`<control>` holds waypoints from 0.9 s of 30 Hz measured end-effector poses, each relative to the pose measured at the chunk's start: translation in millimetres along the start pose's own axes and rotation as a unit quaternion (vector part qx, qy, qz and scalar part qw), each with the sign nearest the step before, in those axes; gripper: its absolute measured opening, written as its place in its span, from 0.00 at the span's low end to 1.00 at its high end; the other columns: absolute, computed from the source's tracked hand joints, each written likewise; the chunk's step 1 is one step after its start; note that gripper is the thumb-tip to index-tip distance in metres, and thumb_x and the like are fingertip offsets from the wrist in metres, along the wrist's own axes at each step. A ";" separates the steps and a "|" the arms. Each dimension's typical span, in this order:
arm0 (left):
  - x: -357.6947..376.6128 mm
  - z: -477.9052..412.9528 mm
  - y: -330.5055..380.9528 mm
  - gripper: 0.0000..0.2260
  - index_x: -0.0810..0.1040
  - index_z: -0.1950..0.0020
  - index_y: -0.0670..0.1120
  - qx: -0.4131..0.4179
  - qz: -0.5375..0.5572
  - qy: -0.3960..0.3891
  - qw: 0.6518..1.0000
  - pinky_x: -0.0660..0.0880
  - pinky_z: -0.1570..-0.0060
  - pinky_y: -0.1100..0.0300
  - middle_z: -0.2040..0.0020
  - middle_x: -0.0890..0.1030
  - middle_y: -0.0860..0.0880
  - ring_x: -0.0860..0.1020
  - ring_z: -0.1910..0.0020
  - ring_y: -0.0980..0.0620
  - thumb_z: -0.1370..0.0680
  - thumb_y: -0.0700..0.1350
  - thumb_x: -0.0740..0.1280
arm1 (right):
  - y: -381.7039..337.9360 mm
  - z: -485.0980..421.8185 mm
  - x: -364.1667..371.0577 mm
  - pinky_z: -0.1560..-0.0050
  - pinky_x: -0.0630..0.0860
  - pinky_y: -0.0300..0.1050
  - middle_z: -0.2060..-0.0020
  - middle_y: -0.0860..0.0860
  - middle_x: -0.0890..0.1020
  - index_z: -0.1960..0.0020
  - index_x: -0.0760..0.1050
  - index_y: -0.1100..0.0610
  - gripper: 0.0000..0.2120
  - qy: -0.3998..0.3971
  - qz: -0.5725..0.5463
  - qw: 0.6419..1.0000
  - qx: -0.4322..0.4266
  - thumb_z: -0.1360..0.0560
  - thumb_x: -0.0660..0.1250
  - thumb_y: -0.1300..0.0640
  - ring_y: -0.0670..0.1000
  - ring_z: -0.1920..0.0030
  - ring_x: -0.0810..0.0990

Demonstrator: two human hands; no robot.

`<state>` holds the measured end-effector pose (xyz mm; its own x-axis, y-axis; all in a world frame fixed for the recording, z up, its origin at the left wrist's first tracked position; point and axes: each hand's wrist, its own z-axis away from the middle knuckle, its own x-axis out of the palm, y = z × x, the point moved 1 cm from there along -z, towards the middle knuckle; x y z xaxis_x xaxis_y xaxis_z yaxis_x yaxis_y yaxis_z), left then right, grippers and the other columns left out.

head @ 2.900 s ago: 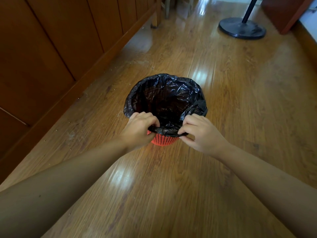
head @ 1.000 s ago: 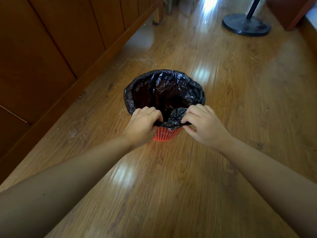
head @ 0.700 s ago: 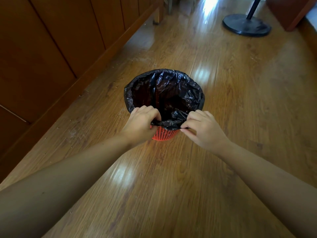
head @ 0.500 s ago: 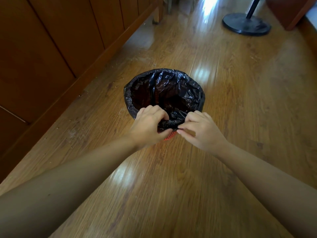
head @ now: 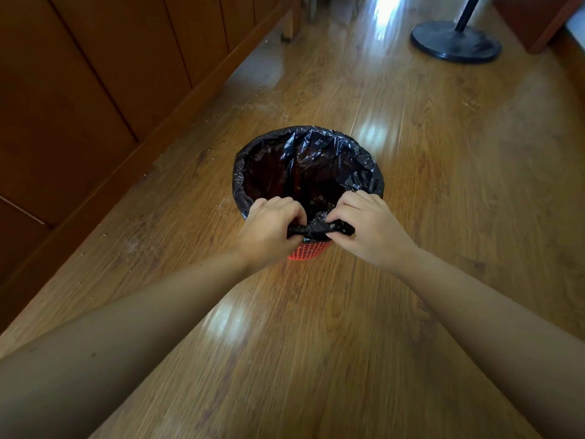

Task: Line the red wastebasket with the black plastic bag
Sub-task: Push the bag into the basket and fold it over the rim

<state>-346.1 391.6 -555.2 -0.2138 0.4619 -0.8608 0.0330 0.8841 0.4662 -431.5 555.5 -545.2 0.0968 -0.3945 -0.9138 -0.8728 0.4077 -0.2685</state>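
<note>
Left hand and right hand pinch the black plastic bag gathered at the near rim of the red wastebasket (on the floor); overtightening could tear it.

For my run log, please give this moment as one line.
stage: fitting bag | left hand: pinching black bag | right hand: pinching bag | red wastebasket: near side uncovered

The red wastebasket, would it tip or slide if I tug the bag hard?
Probably. The red wastebasket is open mesh plastic, likely light, and holds only the black bag. The glossy wood floor looks slick, so it may slide. The crinkled film looks floppy.
</note>
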 end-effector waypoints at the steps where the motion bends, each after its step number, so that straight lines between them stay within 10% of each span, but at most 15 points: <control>1: -1.2 -0.1 -0.7 0.07 0.72 0.59 0.51 0.002 -0.002 0.000 1.000 0.55 0.54 0.65 0.60 0.74 0.56 0.70 0.58 0.56 0.31 0.39 0.67 | 0.5 -0.3 0.4 0.54 0.64 0.43 0.60 0.53 0.78 0.55 0.78 0.58 0.08 0.003 0.001 1.000 0.004 0.33 0.72 0.59 0.53 0.57 0.74; 19: -0.6 -7.2 18.8 0.08 0.74 0.53 0.49 0.039 0.011 -0.017 0.999 0.58 0.48 0.62 0.56 0.74 0.54 0.68 0.54 0.55 0.29 0.47 0.68 | -5.1 1.4 6.7 0.54 0.65 0.45 0.62 0.54 0.78 0.59 0.78 0.60 0.04 0.048 -0.051 0.996 0.048 0.34 0.72 0.62 0.53 0.59 0.75; 27: 2.7 -6.8 19.5 0.07 0.76 0.51 0.47 0.006 0.046 -0.033 0.998 0.61 0.47 0.60 0.53 0.77 0.50 0.72 0.51 0.52 0.29 0.41 0.67 | 9.0 3.8 -6.1 0.44 0.58 0.42 0.53 0.52 0.76 0.47 0.77 0.55 0.18 -0.017 -0.037 0.998 0.042 0.34 0.74 0.51 0.51 0.49 0.72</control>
<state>-352.7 409.6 -547.0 -0.1451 0.5438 -0.8266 0.0620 0.8388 0.5409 -438.1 564.7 -543.2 0.1768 -0.3993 -0.8996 -0.8191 0.4471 -0.3595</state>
